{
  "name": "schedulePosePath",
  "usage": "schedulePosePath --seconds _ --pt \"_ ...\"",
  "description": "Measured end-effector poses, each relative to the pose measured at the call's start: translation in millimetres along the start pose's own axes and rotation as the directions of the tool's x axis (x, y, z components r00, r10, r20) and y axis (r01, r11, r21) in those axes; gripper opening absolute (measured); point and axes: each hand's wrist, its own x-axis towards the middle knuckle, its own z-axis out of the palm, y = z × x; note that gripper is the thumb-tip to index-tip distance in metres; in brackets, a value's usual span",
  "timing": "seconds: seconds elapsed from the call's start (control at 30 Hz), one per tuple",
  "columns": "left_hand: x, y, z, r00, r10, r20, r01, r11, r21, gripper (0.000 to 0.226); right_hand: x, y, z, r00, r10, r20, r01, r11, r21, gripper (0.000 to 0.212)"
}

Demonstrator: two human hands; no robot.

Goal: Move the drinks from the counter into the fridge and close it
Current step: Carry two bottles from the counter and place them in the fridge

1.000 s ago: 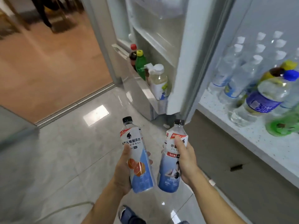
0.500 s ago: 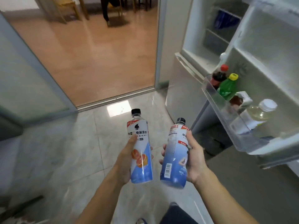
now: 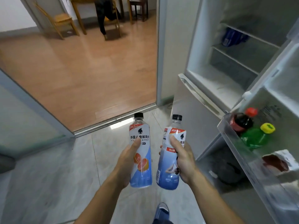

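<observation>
A grey tiled floor (image 3: pixel 48 183) runs up to a sliding-door track, with a wood-floored room, a table and chairs beyond it on the left; the open fridge (image 3: pixel 226 75) fills the right side. Just left of centre, the left hand (image 3: pixel 127 160) wraps a bottle (image 3: pixel 142 152) with a grapefruit on its label, thumb laid up the front. Just beside it, not quite touching, the right hand (image 3: pixel 182 157) curls round a second bottle (image 3: pixel 169 159). Both stand close to upright, black caps up and away from the person, long axes vertical; the right one leans slightly toward the fridge. Further right, the door shelf (image 3: pixel 226 131) already holds a dark cola (image 3: pixel 241 122), a green bottle (image 3: pixel 254 138) and a torn carton (image 3: pixel 276 160), so some drinks look stowed (the counter itself is out of view, and what remains there cannot be told). By my judgement the task is midway: these two are in transit, neither is shelved yet, and the fridge is yet to be closed.
</observation>
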Motion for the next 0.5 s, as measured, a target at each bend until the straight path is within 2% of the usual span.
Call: schedulePosePath --seconds 0.1,0.33,0.5 --pt "40 33 12 1.0 0.021 0.003 -0.021 0.998 0.056 0.064 37 -26 3 0.999 -0.028 -0.042 0.028 1.0 -0.009 0.052" --pt "132 81 34 0.998 -0.053 0.028 0.051 0.996 0.069 0.057 111 -60 -2 0.975 -0.03 -0.22 0.033 0.999 0.011 0.064" --pt "211 118 44 0.985 -0.12 0.126 0.101 0.984 0.147 0.048 165 -71 -2 0.892 -0.089 -0.443 0.102 0.995 0.004 0.065"
